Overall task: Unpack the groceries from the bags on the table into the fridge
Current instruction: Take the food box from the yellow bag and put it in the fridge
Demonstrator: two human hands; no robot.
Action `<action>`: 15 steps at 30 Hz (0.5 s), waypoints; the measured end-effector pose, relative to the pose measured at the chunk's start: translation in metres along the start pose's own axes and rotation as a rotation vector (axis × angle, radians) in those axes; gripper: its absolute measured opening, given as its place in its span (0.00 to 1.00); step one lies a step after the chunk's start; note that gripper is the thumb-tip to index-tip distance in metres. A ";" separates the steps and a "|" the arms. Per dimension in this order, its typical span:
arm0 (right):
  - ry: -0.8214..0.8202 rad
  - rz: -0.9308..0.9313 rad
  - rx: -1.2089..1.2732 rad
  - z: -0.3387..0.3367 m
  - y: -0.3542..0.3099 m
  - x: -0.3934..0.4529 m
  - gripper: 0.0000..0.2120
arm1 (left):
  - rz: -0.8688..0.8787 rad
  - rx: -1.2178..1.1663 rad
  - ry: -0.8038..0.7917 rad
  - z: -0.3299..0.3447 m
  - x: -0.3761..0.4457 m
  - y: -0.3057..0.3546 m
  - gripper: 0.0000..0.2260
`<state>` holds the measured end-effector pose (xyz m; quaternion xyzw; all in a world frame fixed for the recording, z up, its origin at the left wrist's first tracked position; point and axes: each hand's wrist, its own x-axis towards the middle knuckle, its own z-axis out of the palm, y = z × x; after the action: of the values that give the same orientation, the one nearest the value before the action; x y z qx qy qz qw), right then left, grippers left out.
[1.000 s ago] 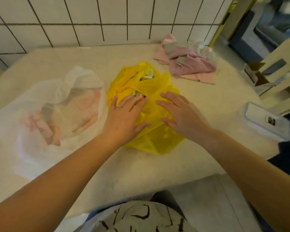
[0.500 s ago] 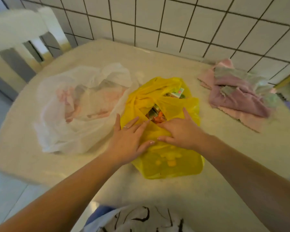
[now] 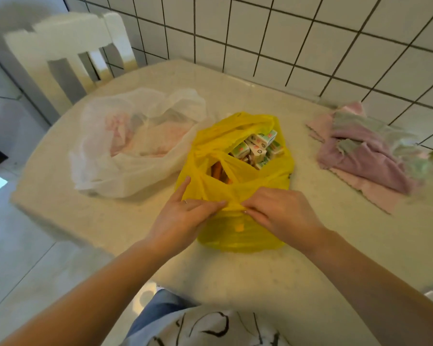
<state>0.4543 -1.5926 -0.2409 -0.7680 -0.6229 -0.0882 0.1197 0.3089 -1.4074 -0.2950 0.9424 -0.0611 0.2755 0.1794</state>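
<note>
Yellow bag (image 3: 238, 236): it sits on the table (image 3: 235, 275) right in front of you, mouth open; this is your landmark.
Left hand (image 3: 183, 218): you pinch the bag's near rim, forefinger stretched up along its left side.
Right hand (image 3: 280, 211): your fingers are curled, pinching the same rim, fingertips almost meeting the left hand's.
Small cartons (image 3: 258, 146): piled inside the yellow bag, at its far side.
White bag (image 3: 135, 141): just left of the yellow bag, slumped open.
Cloths (image 3: 368, 151): right of the yellow bag, well apart.
Chair (image 3: 68, 53): beyond the white bag, far left.
</note>
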 end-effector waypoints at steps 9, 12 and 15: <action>0.048 -0.008 0.056 -0.010 0.008 0.011 0.15 | -0.225 -0.092 0.147 -0.002 0.000 0.017 0.18; 0.098 -0.005 0.055 -0.009 0.017 0.042 0.13 | -0.668 -0.177 0.150 -0.009 0.016 0.010 0.28; -0.013 0.024 -0.018 0.000 0.027 0.079 0.22 | -0.906 -0.195 -0.032 -0.006 0.027 -0.006 0.30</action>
<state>0.4971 -1.5241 -0.2204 -0.7769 -0.6137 -0.0873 0.1100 0.3301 -1.3998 -0.2775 0.8569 0.3285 0.1479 0.3687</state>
